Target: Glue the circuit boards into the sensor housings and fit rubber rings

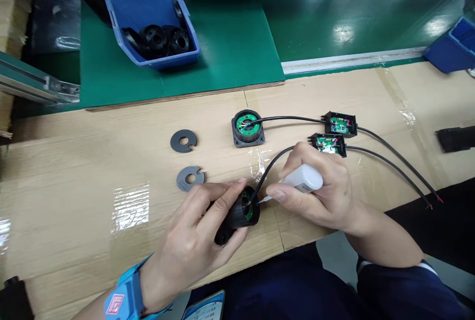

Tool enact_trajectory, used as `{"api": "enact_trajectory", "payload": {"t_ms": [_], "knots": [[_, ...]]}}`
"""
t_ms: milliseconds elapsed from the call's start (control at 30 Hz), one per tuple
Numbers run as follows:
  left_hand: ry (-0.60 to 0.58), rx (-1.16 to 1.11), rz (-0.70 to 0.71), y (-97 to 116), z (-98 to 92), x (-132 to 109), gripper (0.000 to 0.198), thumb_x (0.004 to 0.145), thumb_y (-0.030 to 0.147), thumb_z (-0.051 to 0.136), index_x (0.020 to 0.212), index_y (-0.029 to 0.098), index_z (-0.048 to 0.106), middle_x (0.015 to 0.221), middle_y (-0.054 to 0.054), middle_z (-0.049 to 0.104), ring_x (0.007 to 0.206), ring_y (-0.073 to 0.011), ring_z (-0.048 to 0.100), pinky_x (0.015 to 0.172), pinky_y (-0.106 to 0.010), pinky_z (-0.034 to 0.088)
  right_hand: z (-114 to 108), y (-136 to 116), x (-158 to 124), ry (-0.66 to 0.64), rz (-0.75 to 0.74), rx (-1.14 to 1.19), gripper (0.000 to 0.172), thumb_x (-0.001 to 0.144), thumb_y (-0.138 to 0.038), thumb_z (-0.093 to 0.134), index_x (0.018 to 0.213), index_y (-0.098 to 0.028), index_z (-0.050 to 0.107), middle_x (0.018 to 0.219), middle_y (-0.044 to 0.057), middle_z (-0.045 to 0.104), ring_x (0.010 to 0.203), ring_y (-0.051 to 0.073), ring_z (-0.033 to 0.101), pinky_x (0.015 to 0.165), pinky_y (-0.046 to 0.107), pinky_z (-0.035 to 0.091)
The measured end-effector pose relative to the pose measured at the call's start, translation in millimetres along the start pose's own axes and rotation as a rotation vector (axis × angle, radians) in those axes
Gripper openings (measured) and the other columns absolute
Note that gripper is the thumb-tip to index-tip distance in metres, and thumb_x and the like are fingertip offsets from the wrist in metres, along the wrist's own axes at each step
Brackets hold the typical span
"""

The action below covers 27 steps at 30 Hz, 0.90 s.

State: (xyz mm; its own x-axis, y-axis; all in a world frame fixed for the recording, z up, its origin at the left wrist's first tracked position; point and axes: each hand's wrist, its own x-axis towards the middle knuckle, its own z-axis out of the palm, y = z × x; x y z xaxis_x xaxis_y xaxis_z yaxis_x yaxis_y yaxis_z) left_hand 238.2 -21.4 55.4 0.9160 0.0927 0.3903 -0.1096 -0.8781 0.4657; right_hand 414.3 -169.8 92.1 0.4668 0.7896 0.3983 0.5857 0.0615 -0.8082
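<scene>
My left hand (200, 228) is wrapped round a black round housing (237, 216), tilted so its open face with a green circuit board points right. In my right hand (326, 191) is a white squeeze bottle (304, 179), its thin nozzle tip at the rim of that housing. A black cable (269, 167) runs from the housing to a small black box with a circuit board (328, 145). Behind it, a second housing (248, 128) lies flat, face up, wired to another open box (341, 124). Two dark notched discs, an upper one (177, 141) and a lower one (181, 179), lie left of the housings.
A blue bin (159, 60) holding black round parts stands on the raised green board (230, 63) at the back. Another blue bin (447, 48) is at the far right. A black object (456, 139) lies at the right edge. Cable ends (430, 205) reach the table's front edge.
</scene>
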Motion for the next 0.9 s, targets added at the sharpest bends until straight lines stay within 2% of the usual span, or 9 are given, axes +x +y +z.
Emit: {"api": "enact_trajectory", "payload": {"t_ms": [167,333,433,567,633,767,900], "knots": [[-0.033,-0.048,-0.058,1,-1.2,-3,0.050,0.088,0.019,0.069,0.136,0.012,0.055,0.107,-0.008,0.063,0.094,-0.0177,0.064,0.095,-0.030,0.054,1,2,-1,0.034,-0.075,-0.099,0.028,0.088,-0.035,0.077,0.079,-0.021,0.055,0.063,-0.007,0.053,0.048,0.007,0.048,0.042,0.022,0.037],[-0.102,-0.134,-0.141,2,-2.5,-5,0.052,0.088,0.024,0.069,0.137,0.018,0.055,0.104,-0.004,0.062,0.093,-0.0161,0.065,0.091,-0.028,0.056,0,2,-1,0.053,-0.082,-0.106,0.027,0.087,-0.037,0.078,0.079,-0.023,0.055,0.061,-0.007,0.052,0.048,0.009,0.048,0.041,0.025,0.038],[-0.147,-0.197,-0.199,0,-4.6,-1,0.054,0.086,0.027,0.072,0.137,0.022,0.055,0.111,-0.004,0.066,0.099,-0.0180,0.067,0.091,-0.030,0.057,-3,2,-3,0.089,-0.027,-0.013,0.028,0.088,-0.037,0.076,0.077,-0.023,0.055,0.061,-0.006,0.051,0.049,0.009,0.048,0.042,0.026,0.038],[-0.174,-0.318,-0.240,-4,-4.0,5,0.049,0.083,0.027,0.076,0.128,0.024,0.058,0.123,-0.006,0.070,0.114,-0.0240,0.067,0.099,-0.040,0.056,-2,7,-5,0.232,0.078,0.160,0.030,0.093,-0.045,0.067,0.075,-0.025,0.055,0.064,-0.003,0.053,0.051,0.011,0.048,0.045,0.029,0.040],[-0.191,-0.396,-0.277,-5,-1.1,5,0.047,0.084,0.027,0.077,0.127,0.024,0.058,0.126,-0.007,0.070,0.118,-0.0251,0.067,0.101,-0.042,0.056,2,10,-4,0.263,0.112,0.235,0.031,0.094,-0.047,0.066,0.075,-0.025,0.054,0.064,-0.003,0.053,0.051,0.011,0.048,0.045,0.029,0.041],[-0.258,-0.514,-0.362,-5,5.8,0,0.052,0.087,0.030,0.076,0.134,0.026,0.053,0.127,-0.007,0.070,0.115,-0.0232,0.069,0.100,-0.040,0.059,11,11,-1,0.234,0.135,0.317,0.032,0.092,-0.042,0.070,0.073,-0.023,0.053,0.064,-0.005,0.051,0.050,0.008,0.046,0.047,0.025,0.041],[-0.263,-0.550,-0.382,-4,8.9,-5,0.055,0.086,0.032,0.077,0.135,0.028,0.053,0.124,-0.006,0.071,0.111,-0.0247,0.072,0.095,-0.040,0.062,16,8,0,0.137,0.101,0.324,0.031,0.087,-0.032,0.076,0.071,-0.021,0.052,0.062,-0.008,0.051,0.049,0.005,0.047,0.046,0.020,0.039]]}}
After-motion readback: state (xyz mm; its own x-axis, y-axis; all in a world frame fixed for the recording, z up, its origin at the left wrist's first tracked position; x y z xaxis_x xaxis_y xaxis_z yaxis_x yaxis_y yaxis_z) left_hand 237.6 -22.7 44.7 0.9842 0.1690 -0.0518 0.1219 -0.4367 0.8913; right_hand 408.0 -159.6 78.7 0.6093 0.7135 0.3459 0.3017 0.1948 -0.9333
